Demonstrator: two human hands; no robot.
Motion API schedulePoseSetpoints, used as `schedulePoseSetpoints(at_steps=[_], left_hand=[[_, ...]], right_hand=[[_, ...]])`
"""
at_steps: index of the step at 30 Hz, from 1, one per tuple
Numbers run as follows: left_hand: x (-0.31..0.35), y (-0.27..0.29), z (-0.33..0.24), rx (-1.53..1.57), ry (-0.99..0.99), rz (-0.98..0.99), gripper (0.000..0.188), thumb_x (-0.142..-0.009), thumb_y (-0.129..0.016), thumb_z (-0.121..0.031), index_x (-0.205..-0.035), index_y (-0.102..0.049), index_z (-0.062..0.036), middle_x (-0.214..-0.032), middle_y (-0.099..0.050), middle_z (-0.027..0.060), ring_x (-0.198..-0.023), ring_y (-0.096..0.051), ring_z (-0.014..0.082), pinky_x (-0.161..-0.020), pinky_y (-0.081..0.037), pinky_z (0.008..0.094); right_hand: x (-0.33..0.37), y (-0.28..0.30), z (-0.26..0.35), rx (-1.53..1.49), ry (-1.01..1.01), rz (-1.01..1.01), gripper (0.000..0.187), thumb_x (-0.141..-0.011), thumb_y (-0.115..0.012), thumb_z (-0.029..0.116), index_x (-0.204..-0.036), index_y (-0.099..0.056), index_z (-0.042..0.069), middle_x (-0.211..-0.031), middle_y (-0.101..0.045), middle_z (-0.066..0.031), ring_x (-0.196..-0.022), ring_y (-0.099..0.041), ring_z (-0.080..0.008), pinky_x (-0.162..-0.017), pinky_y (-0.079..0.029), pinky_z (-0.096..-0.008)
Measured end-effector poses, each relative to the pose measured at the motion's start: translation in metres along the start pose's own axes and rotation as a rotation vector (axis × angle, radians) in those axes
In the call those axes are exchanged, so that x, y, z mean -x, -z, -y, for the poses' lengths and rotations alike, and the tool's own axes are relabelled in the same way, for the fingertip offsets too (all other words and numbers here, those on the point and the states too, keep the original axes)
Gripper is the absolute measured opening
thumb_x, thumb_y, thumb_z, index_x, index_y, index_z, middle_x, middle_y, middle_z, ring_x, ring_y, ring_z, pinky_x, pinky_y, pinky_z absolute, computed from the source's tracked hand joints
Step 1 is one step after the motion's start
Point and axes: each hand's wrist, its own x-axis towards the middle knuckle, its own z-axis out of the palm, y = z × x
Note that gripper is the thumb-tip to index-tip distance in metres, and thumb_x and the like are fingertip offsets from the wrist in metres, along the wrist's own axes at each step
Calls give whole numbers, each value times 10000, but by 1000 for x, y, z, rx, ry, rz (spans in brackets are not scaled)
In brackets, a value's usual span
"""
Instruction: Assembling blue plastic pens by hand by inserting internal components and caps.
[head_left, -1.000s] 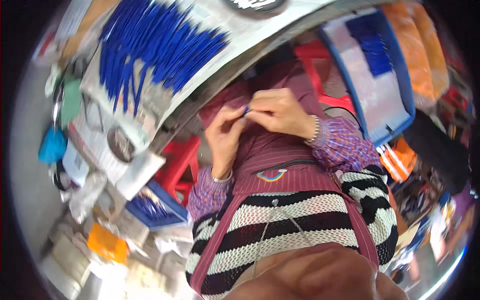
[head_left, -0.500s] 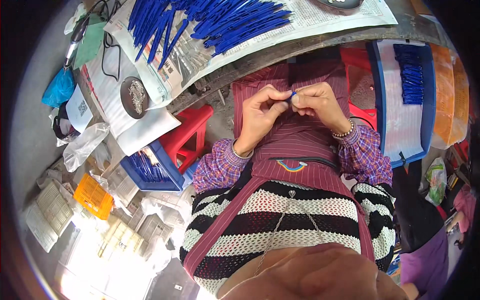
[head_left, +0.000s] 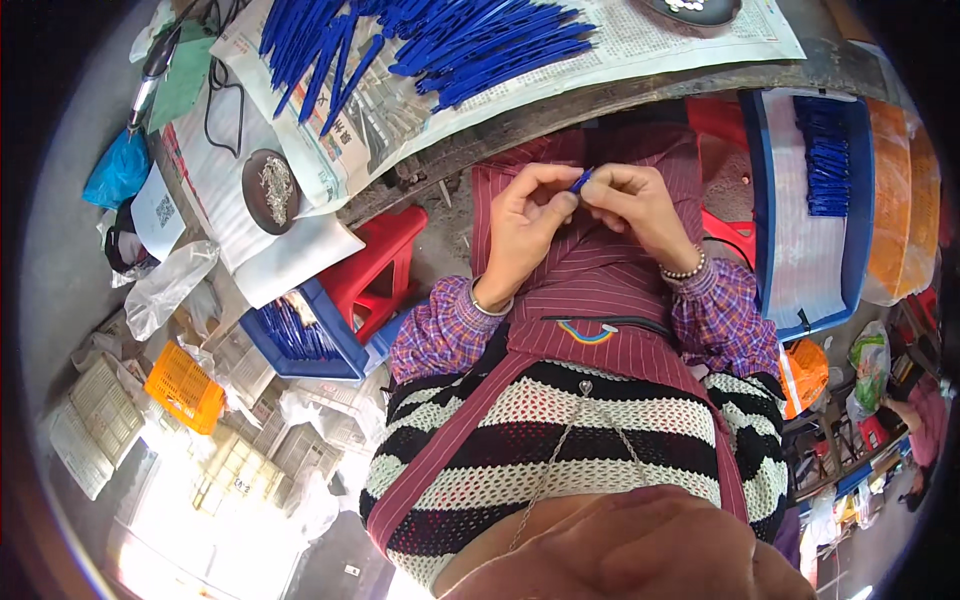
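Note:
My left hand and my right hand meet above my lap, thumbs and fingertips pinched together. Between them they hold a small blue piece; only a short stretch of it shows, the fingers hiding the rest. Beyond my hands, a pile of long, slim, pointed blue pieces lies on newspaper spread over the worktable. Under both hands is my maroon pinstriped apron.
A dark dish of small silvery parts sits at the table's left. Another dish holds pale bits. A blue tray with lined-up blue pieces stands at right, a blue bin and red stool at left. A person is far right.
The blue piece shows slightly more between my fingertips, and both hands stay pinched. At the lower right, a person in dark and purple clothes has mostly left view, uncovering an orange bag.

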Motion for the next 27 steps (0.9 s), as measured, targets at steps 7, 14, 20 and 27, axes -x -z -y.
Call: schedulePoseSetpoints(at_steps=[7, 14, 20, 27], left_hand=[[-1, -18, -6, -119, -49, 62, 335, -808, -574, 64, -1129, -485, 24, -1080, -551, 101, -982, -553, 164, -856, -461, 284], [-18, -8, -15, -287, -62, 69, 256, -854, -538, 14, -1109, -517, -4, -970, -591, 103, -858, -576, 153, -774, -476, 265], [-23, 1, -16, -346, -34, 71, 226, -850, -556, -13, -1074, -535, 6, -922, -598, 99, -787, -585, 146, -748, -473, 260], [-23, 2, -11, -341, 7, 42, 157, -854, -545, -11, -1005, -570, 22, -887, -603, 92, -744, -577, 134, -689, -480, 233]], right_hand=[[0, 13, -10, 186, 461, -90, 196, -841, -606, 146, -958, -626, -10, -906, -588, -28, -774, -540, -80, -681, -443, -231], [33, 119, 28, -645, 278, -155, 208, -902, -503, 234, -975, -549, 45, -848, -589, -34, -792, -566, -133, -673, -474, -281], [77, 238, 37, -552, 302, -805, 256, -889, -514, 208, -1075, -548, 36, -784, -481, 29, -646, -443, -76, -583, -426, -238], [144, 308, -15, -468, 175, -1091, 168, -848, -501, 56, -1016, -512, 49, -810, -550, -52, -651, -518, -130, -558, -496, -322]])
